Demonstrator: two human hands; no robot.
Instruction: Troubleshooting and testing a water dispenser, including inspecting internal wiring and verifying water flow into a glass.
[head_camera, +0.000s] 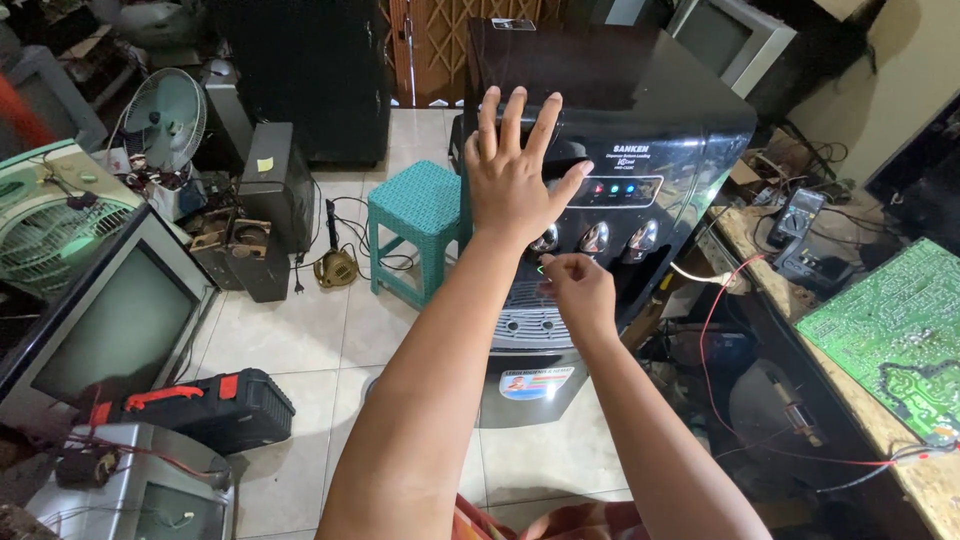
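A black water dispenser is standing on the tiled floor, its glossy front facing the person. The left hand is lying flat on the dispenser's top front edge, fingers spread apart, gripping nothing. Below it, the right hand is pinching its fingertips together at the leftmost of the three chrome taps. A teal stool is sitting just left of the dispenser.
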